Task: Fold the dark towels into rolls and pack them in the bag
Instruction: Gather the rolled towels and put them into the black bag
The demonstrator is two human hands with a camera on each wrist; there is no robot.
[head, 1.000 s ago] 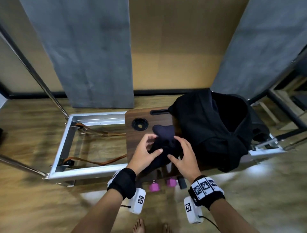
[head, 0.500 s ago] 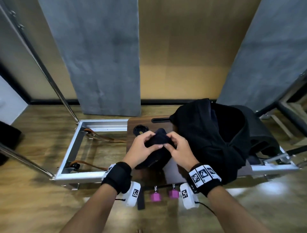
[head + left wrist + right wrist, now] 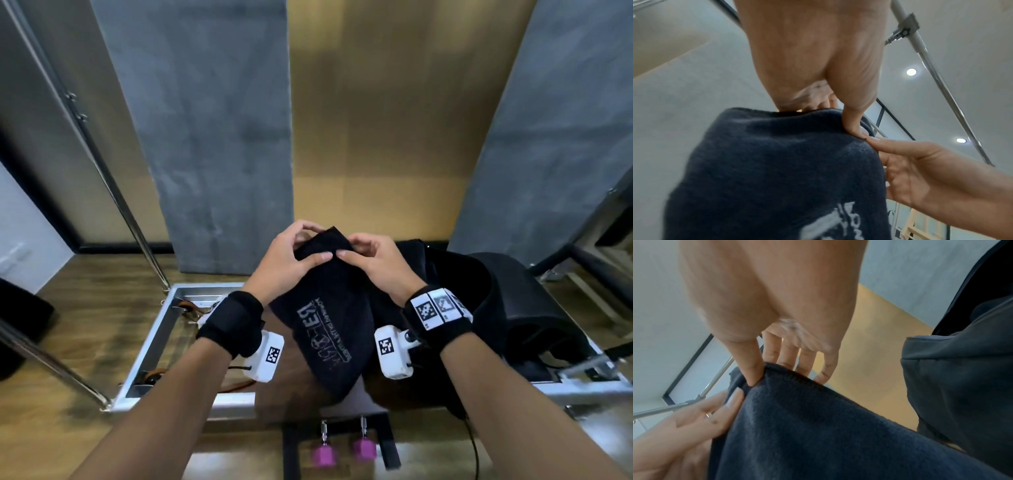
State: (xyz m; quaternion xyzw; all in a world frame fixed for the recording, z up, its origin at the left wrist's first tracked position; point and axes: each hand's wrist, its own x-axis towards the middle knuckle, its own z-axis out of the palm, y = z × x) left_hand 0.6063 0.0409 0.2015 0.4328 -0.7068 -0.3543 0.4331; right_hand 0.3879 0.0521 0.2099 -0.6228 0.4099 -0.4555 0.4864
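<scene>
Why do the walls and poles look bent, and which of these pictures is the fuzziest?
Head view: the wide lens bows the grey wall panels and metal pole outward; the lettering on the dark navy towel stays readable. Left wrist view: the towel's lower edge smears, and round ceiling lights glare. Right wrist view: the softest, with the right hand blurred.

The towel (image 3: 329, 329) is dark navy with pale grey lettering printed across it; right of the towel, the bag (image 3: 455, 294) is plain black. Below the towel hang two magenta weights (image 3: 344, 454). Black wristbands (image 3: 231, 325) flank the towel, the right one bearing white tags with black square patterns
</scene>
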